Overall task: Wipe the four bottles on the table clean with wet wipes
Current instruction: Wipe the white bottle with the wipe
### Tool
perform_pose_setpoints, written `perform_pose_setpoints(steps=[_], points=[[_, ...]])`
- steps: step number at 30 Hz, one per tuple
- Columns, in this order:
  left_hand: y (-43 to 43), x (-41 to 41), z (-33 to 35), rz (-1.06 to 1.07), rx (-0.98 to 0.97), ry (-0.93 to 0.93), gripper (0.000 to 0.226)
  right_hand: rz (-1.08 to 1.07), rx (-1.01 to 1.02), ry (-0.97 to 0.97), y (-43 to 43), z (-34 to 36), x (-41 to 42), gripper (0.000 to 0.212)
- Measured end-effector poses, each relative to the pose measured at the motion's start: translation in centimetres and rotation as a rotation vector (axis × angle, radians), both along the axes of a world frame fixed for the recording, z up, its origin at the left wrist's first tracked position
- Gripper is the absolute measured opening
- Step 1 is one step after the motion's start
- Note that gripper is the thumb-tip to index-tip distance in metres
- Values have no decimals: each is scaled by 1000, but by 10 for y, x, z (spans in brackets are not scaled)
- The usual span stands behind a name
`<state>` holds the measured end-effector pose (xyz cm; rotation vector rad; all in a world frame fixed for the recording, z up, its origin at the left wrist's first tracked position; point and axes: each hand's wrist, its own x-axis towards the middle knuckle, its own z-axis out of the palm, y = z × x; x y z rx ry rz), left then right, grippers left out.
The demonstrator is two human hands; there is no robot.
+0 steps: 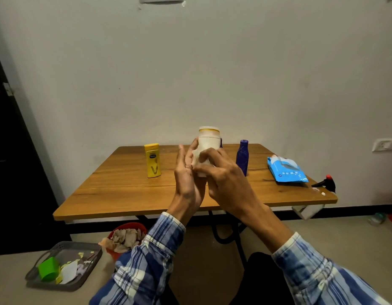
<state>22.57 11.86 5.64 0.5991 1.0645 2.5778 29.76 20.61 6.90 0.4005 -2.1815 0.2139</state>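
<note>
While the left hand (186, 172) steadies the cream plastic bottle with the yellow-banded cap (208, 142) above the wooden tabletop (124, 190), its grip loose with fingers half spread, the right hand (221, 172) grips a white wet wipe (198, 158) closed against the bottle's side. Wiping is under way. Next, judged: turn the bottle, then proceed to the yellow flat bottle (152, 160).

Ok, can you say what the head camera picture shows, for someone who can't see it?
Two hands hold up a cream plastic bottle; the right hand rubs it with a white wet wipe, the left hand steadies it. A yellow lotion bottle, blue bottle and blue wipes pack sit on the wooden table.
</note>
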Motion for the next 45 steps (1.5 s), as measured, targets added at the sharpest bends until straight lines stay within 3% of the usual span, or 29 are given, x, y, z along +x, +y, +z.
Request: perform_pose_setpoints(steps=[5, 12, 20, 38, 45], points=[[2, -10, 0, -18, -68, 103, 51, 25, 31, -14, 3, -14, 4, 22], [-9, -31, 0, 28, -103, 91, 47, -6, -457, 28, 44, -23, -9, 27], [-14, -73, -10, 266, -374, 280, 49, 47, -627, 59, 55, -23, -21, 27], [17, -210, -48, 505, -679, 310, 41, 55, -763, 5, 84, -53, -126, 26], [19, -240, -58, 536, -727, 219, 47, 87, -794, -31, 87, -64, -151, 26]])
